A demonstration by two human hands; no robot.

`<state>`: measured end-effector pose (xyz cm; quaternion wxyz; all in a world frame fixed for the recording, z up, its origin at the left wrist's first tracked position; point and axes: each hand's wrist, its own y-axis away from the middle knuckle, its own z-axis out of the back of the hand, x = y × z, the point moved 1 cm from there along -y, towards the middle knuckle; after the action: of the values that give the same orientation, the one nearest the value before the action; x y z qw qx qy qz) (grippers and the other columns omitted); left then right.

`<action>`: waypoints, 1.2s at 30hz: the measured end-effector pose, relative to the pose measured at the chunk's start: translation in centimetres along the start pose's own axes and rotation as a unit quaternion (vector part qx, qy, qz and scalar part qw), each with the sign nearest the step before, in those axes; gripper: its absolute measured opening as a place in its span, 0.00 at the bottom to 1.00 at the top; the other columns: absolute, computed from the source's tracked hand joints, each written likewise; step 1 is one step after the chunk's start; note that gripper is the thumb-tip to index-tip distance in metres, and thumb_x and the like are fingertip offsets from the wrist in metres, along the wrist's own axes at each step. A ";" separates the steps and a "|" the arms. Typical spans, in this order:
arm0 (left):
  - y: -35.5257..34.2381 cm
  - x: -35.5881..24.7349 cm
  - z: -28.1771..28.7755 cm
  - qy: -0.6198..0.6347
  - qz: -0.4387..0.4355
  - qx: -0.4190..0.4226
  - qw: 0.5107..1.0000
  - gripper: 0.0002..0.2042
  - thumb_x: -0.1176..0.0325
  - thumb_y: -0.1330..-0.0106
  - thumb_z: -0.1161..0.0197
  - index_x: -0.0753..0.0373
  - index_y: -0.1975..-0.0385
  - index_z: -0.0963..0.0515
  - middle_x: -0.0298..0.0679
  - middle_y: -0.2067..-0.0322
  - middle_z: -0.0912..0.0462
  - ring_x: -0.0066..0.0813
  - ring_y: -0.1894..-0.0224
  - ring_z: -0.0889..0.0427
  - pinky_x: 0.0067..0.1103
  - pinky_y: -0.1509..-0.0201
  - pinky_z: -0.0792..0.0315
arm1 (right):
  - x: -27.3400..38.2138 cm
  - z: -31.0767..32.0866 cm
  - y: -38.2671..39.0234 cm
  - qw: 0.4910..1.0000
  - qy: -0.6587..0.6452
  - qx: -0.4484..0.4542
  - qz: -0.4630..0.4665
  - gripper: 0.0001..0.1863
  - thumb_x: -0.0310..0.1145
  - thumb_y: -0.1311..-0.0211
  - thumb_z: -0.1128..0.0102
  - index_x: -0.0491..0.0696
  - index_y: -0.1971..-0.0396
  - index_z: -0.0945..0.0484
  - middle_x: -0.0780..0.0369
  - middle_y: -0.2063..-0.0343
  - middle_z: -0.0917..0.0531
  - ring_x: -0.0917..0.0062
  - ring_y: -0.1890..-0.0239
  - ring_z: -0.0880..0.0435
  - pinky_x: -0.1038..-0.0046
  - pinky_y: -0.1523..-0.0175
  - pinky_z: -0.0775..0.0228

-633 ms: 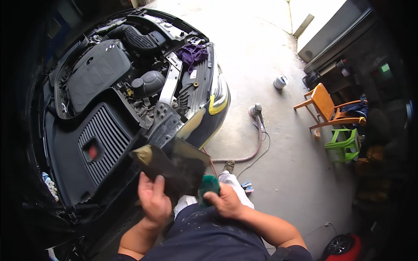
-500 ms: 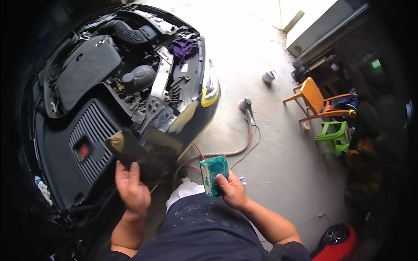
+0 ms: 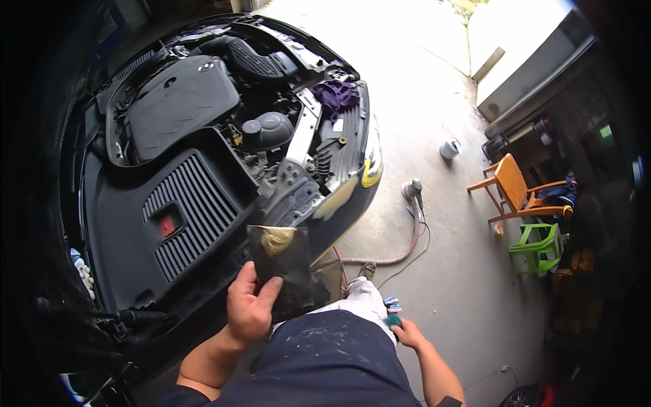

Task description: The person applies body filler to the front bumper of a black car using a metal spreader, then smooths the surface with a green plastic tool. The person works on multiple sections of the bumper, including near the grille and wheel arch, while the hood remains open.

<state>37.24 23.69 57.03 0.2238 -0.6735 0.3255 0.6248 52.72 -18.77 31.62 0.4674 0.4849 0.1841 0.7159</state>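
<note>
My left hand (image 3: 251,302) grips a dark, flat board (image 3: 288,278) with a beige lump of paste (image 3: 277,241) near its top edge, beside the fender of a dark car. My right hand (image 3: 407,334) is low by my right thigh, closed on a green flat tool (image 3: 393,320), partly hidden. The car's front end is open, showing the engine cover (image 3: 173,102) and a purple cloth (image 3: 336,95). The front corner (image 3: 336,203) carries a beige patch, and yellow tape (image 3: 369,173) edges the headlamp.
On the concrete floor lie a sander (image 3: 413,190) with its hose (image 3: 383,260) and a grey bucket (image 3: 449,149). At right stand an orange wooden chair (image 3: 512,183) and a green stool (image 3: 536,247). A red wheeled object (image 3: 536,397) is at the lower right edge.
My right hand with the green tool has dropped from mid-body to beside my right thigh. The board in my left hand has turned more upright. The view has shifted, moving the car rightward.
</note>
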 end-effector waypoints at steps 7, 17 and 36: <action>0.6 -3.3 -0.8 -0.143 -0.043 0.061 0.987 0.08 0.79 0.32 0.41 0.71 0.55 0.26 0.41 0.65 0.15 0.22 0.66 0.18 0.20 0.59 0.25 | 9.3 10.2 2.8 0.989 -0.070 -0.115 0.057 0.14 0.34 0.43 0.31 0.43 0.62 0.22 0.61 0.71 0.18 0.76 0.67 0.18 0.72 0.58 0.25; 0.5 -4.0 -4.0 -0.228 -0.115 0.079 0.964 0.08 0.79 0.34 0.40 0.69 0.56 0.25 0.48 0.66 0.16 0.38 0.67 0.14 0.25 0.62 0.23 | 38.1 10.5 8.6 0.641 0.069 -0.410 0.646 0.18 0.31 0.49 0.30 0.49 0.55 0.15 0.64 0.58 0.17 0.76 0.61 0.21 0.73 0.58 0.27; -0.7 -3.0 -5.1 -0.445 -0.196 0.032 0.873 0.10 0.84 0.40 0.40 0.72 0.59 0.27 0.54 0.70 0.22 0.57 0.71 0.21 0.36 0.67 0.26 | 36.3 12.0 3.4 0.781 0.035 -0.267 0.564 0.21 0.25 0.59 0.38 0.51 0.59 0.16 0.66 0.63 0.19 0.69 0.60 0.22 0.67 0.51 0.33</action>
<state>41.32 21.03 60.50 0.4840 -0.3672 0.0725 0.7910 58.06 8.04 58.56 0.0845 0.3328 -0.3045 0.8885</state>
